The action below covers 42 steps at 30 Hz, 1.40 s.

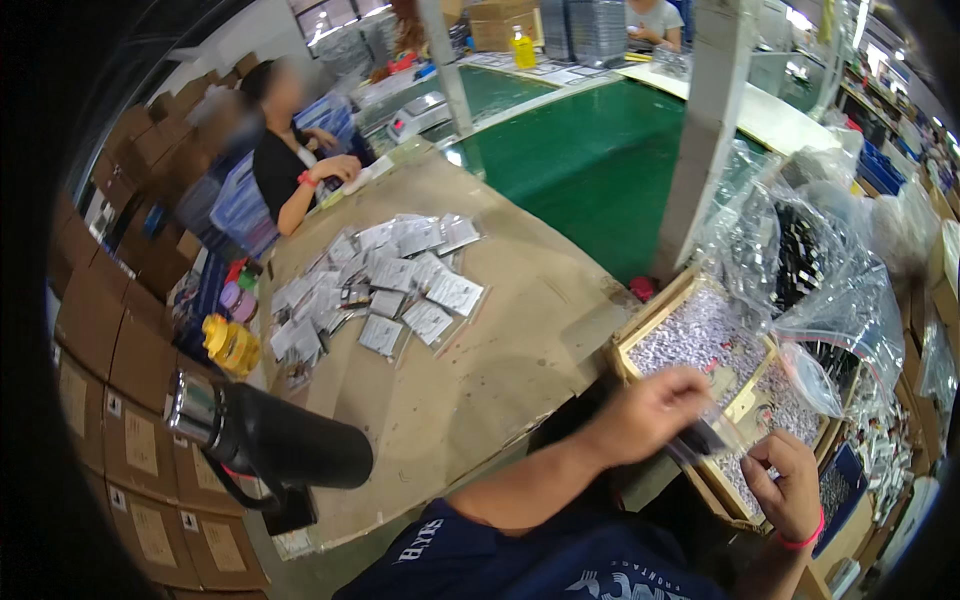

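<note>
Over a wooden box on the right, my left hand (655,405) is closed, its fingertips pinched at the upper edge of a small clear plastic bag (712,440). Something dark lies inside the bag, blurred by motion. My right hand (788,482), with a pink band at the wrist, is beside the bag with thumb and fingers curled together. What those fingers pinch, if anything, is too small to make out. Beneath both hands, the divided wooden box (640,322) holds many small silvery parts (695,335).
A brown-covered table (500,340) carries a pile of filled small bags (395,275) and a black flask (290,435). Large clear bags (800,250) of parts crowd the right. A seated person (290,150) works across the table; cartons (150,450) stack left; a post (705,140) rises ahead.
</note>
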Each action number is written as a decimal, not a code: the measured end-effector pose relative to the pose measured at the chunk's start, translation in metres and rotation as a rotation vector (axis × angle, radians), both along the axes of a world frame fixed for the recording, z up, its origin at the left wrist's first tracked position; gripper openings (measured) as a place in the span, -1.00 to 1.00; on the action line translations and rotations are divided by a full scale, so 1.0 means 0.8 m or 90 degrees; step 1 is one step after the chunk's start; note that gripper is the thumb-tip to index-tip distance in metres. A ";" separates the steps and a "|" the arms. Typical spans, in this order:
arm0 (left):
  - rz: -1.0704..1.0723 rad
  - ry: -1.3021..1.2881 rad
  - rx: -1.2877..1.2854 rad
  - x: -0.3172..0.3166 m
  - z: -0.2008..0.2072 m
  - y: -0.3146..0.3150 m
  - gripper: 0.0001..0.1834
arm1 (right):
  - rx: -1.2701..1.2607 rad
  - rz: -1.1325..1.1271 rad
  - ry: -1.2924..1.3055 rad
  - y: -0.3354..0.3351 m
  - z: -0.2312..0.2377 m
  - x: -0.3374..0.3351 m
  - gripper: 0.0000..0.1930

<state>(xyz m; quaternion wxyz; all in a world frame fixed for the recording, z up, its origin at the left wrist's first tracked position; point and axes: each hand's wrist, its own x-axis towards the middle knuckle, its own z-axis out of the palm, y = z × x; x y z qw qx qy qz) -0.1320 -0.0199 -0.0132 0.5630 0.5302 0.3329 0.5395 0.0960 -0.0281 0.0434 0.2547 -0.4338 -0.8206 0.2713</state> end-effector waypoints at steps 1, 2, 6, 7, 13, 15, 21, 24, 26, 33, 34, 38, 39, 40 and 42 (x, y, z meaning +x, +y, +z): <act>0.069 -0.055 -0.073 -0.023 0.001 0.004 -0.90 | -0.012 -0.020 0.002 -0.001 0.002 0.001 -0.86; 0.206 -0.097 -0.074 -0.046 0.004 0.005 -0.92 | -0.016 -0.017 0.010 -0.001 0.003 0.004 -0.88; 0.694 0.262 0.016 -0.174 0.036 -0.005 -0.88 | -0.022 -0.036 0.013 -0.002 0.000 0.025 -0.88; 0.697 0.363 0.150 -0.200 0.045 -0.009 -0.84 | -0.012 -0.030 0.018 -0.002 -0.005 0.029 -0.87; 0.677 0.411 0.118 -0.216 0.027 -0.011 -0.77 | 0.019 -0.008 -0.010 0.002 -0.017 0.059 -0.83; 0.586 0.372 0.102 -0.184 0.015 -0.004 -0.78 | 0.028 0.009 -0.035 0.007 -0.018 0.066 -0.84; 0.272 0.148 0.026 -0.046 -0.006 0.011 -0.88 | 0.033 -0.030 -0.167 0.047 -0.017 0.110 -0.86; 0.108 0.104 -0.012 0.009 -0.007 0.009 -0.88 | 0.094 -0.148 -0.224 0.090 -0.015 0.138 -0.85; 0.025 0.116 -0.014 0.037 -0.007 0.005 -0.87 | 0.118 -0.195 -0.258 0.109 -0.016 0.152 -0.83; -0.117 0.081 -0.067 0.090 -0.014 -0.004 -0.87 | 0.150 -0.115 -0.235 0.149 -0.046 0.134 -0.85; -0.130 0.078 -0.070 0.094 -0.015 -0.005 -0.87 | 0.109 -0.122 -0.271 0.156 -0.048 0.128 -0.85; -0.147 0.086 -0.089 0.101 -0.016 -0.007 -0.86 | 0.053 -0.177 -0.321 0.160 -0.042 0.110 -0.81; -0.147 0.072 -0.094 0.101 -0.016 -0.008 -0.86 | 0.143 -0.210 -0.296 0.158 -0.040 0.106 -0.80; -0.138 0.081 -0.097 0.099 -0.017 -0.008 -0.86 | 0.145 -0.198 -0.319 0.155 -0.037 0.105 -0.80; -0.129 0.083 -0.109 0.097 -0.017 -0.008 -0.86 | 0.153 -0.160 -0.349 0.146 -0.038 0.108 -0.80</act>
